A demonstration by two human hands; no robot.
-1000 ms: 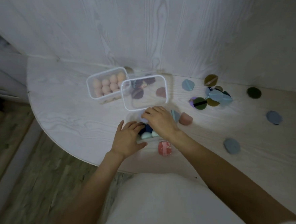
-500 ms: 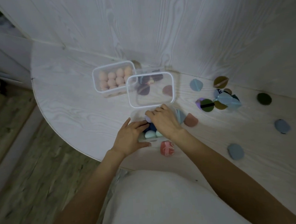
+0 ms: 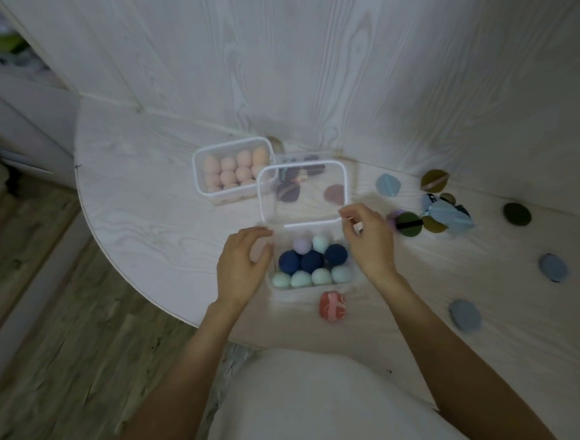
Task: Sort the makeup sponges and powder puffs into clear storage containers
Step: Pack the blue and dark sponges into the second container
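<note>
Hidden: the near box (image 3: pixel 315 280) has clear walls that are hard to trace; its left wall sits behind the left hand (image 3: pixel 242 266) and its right wall behind the right hand (image 3: pixel 369 245).
Hard to make out: dark shapes show through the lid (image 3: pixel 302 193); whether they lie in a third box or on the table (image 3: pixel 143 202) cannot be told.
Blur: the puffs far right are smeared, edges soft.
Near box: clear plastic, rectangular, rounded corners, open on top, near the table's front edge.
Sponges: egg-shaped, matte; one lilac (image 3: pixel 302 244) and one pale teal at the back, three navy (image 3: pixel 310 260) in the middle, four mint (image 3: pixel 299 279) in front, packed touching.
Far box: clear, same shape (image 3: pixel 232 170), filled with peach sponges (image 3: pixel 227 172) in rows.
Lid: clear with a white rim, tilted up behind the near box, overlapping the far box's right corner.
Red puff: rounded, with a pink ribbon (image 3: pixel 331 305), on the table just in front of the near box.
Loose puffs: flat rounds in blue, olive and dark green (image 3: pixel 409 224), clustered right of the right hand; grey-blue ones (image 3: pixel 464 315) well apart at far right.
Table: pale wood grain, curved front edge.
Left hand: palm inward at the box's left side, fingers loosely curled and apart, gripping nothing visible.
Right hand: at the box's right back corner, thumb and forefinger close together at the lid's near edge; whether they pinch it cannot be told.
</note>
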